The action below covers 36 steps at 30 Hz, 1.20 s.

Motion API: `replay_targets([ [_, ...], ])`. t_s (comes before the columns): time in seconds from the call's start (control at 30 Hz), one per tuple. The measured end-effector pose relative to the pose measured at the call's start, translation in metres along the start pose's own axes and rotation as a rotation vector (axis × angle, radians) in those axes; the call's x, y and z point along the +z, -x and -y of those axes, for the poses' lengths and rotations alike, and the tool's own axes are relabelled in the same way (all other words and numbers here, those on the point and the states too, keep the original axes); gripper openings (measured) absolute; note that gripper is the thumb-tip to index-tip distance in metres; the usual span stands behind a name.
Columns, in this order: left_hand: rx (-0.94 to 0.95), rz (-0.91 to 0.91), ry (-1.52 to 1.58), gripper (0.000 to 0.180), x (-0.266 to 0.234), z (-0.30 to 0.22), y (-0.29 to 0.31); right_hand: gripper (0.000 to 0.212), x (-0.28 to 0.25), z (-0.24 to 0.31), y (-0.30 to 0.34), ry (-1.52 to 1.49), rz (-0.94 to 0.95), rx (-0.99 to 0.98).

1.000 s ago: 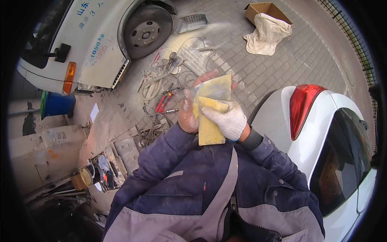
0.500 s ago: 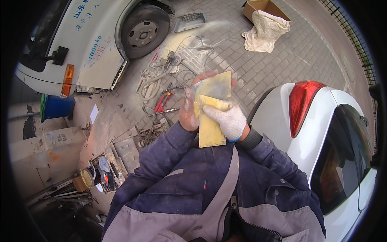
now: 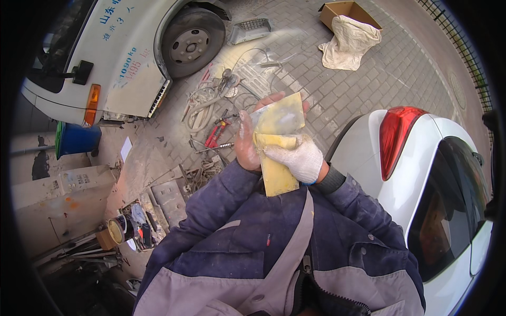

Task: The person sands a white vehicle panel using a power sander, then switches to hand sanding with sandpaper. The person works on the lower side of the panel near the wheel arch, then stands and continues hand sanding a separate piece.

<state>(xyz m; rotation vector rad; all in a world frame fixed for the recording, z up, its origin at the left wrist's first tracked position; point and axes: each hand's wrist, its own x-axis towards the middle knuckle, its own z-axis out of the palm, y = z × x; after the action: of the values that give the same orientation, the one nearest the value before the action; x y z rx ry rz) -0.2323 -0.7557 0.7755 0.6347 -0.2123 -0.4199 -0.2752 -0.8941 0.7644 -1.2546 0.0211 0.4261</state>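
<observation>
A yellow sheet of what looks like sandpaper [image 3: 279, 115] lies across the front of my chest, its upper half smudged grey-white. My bare, dusty left hand [image 3: 245, 142] holds it from beneath, with the thumb up along the left edge and fingertips showing past the top and right edges. My right hand [image 3: 301, 160], in a white knitted glove, is closed on the middle of the sheet, where a folded yellow edge shows. The lower part hangs below the glove toward my jacket. The left palm is mostly hidden behind the sheet.
A white truck [image 3: 132, 68] stands at upper left, a white car [image 3: 416, 174] close on my right. Between them lie hoses [image 3: 203, 108], a red-handled tool [image 3: 215, 134] and a grey grille [image 3: 250, 30]. A cardboard box [image 3: 345, 11] with cloth is far right; a blue bin [image 3: 78, 139] stands left.
The gloved right hand and the sheet's lower part have shifted slightly down and right, and the sheet tilts a little more. The left hand stays around it. The whole view has shifted slightly.
</observation>
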Motion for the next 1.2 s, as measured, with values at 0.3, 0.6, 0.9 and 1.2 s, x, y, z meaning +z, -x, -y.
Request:
replay_targets([
  [0.3,0.087,-0.064,0.008,0.099,0.001,-0.004,-0.003,0.035,-0.006,0.013,-0.001,-0.093,-0.253,0.145],
  [0.6,0.074,0.044,-0.129,0.094,0.0,-0.004,0.002,0.037,0.006,0.003,0.007,-0.129,-0.067,0.122],
  [0.9,0.095,-0.083,-0.358,0.079,-0.002,-0.008,0.008,0.037,0.006,-0.004,0.004,-0.108,-0.062,0.125],
  [1.2,0.232,-0.169,-0.576,0.063,-0.011,0.003,0.01,0.033,-0.033,0.011,-0.016,-0.499,-0.367,-0.01],
])
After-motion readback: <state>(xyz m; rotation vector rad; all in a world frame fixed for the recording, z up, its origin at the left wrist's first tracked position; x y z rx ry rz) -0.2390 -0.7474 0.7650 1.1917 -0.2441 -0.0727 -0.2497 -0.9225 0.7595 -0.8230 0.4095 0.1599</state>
